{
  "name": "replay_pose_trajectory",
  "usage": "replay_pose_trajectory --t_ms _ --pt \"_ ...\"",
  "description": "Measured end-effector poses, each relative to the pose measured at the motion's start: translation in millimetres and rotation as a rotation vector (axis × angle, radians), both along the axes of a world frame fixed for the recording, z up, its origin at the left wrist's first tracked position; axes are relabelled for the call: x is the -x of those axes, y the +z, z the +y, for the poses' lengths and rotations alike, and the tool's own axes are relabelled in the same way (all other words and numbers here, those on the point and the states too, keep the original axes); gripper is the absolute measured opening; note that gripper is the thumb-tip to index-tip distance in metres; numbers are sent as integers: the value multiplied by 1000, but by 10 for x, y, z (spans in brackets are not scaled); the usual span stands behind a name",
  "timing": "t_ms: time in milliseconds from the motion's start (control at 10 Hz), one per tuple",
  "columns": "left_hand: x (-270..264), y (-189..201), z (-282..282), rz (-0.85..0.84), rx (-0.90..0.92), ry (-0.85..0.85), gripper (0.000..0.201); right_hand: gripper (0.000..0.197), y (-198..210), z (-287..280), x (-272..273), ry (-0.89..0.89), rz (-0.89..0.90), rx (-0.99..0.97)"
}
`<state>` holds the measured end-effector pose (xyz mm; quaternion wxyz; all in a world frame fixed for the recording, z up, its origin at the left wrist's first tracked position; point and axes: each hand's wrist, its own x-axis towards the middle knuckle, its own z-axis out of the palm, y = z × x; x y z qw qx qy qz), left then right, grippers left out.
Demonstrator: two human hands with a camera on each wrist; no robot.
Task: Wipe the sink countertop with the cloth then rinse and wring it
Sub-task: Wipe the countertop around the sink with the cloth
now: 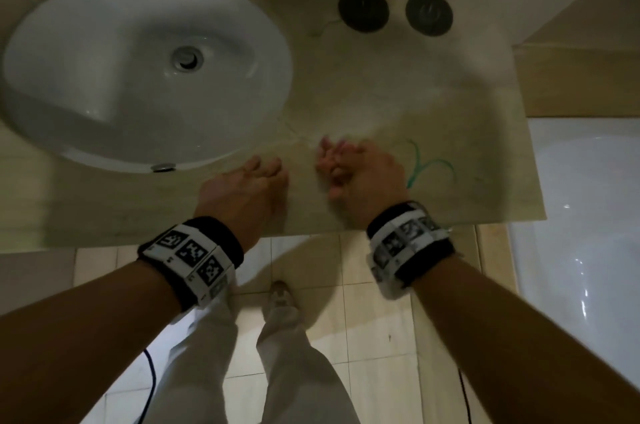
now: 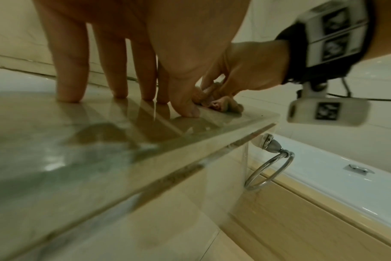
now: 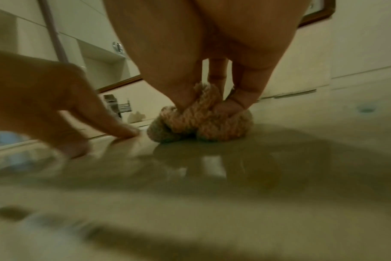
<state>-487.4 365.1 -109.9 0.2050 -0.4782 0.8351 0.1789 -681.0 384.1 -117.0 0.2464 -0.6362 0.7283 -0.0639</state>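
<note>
- The cloth (image 3: 199,121) is bunched small, mostly hidden under the right hand (image 1: 363,174), whose curled fingers pinch it down on the countertop (image 1: 381,87).
- The left hand (image 1: 249,188) holds nothing; straight fingertips (image 2: 70,95) rest on the stone beside the cloth.
- Green scribble (image 1: 429,163) lies right of the cloth.
- The white sink (image 1: 104,77) is set at left, four dark discs (image 1: 363,7) behind, a bathtub (image 1: 581,215) at right.
</note>
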Motion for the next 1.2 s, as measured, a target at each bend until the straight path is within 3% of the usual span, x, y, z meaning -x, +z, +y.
replay_pose_trajectory --t_ms 100,200,300,400,500,600,800,900,1000,1100,1200 --pt "12 14 -41 -20 2 -21 51 24 -7 -332 268 -156 -49 33" --pt "16 -19 -64 3 6 -23 48 22 33 -419 350 -174 18 1" --pt "41 -29 -139 40 -41 14 47 25 141 -222 263 -157 -12 -29" --pt "137 -31 -218 95 -83 -8 69 34 192 103 77 -67 -37 -140" --pt "238 -32 -299 116 -60 -50 62 31 207 324 -59 -75 -109 -129" --pt "316 11 -407 119 -108 -73 67 28 187 291 -59 -102 -102 -156" --pt "369 -68 -468 150 -126 -90 75 25 134 -257 483 -224 89 -127" --pt "398 -72 -484 133 -143 -102 77 17 191 -569 797 -361 37 -95" --pt "451 -92 -497 124 -138 -100 79 34 208 -711 919 -405 95 -146" --pt "501 -104 -497 93 -110 -104 81 30 193 -697 902 -369 91 -107" --pt "493 -119 -472 105 -97 -74 78 19 122 -644 735 -112 71 -71"
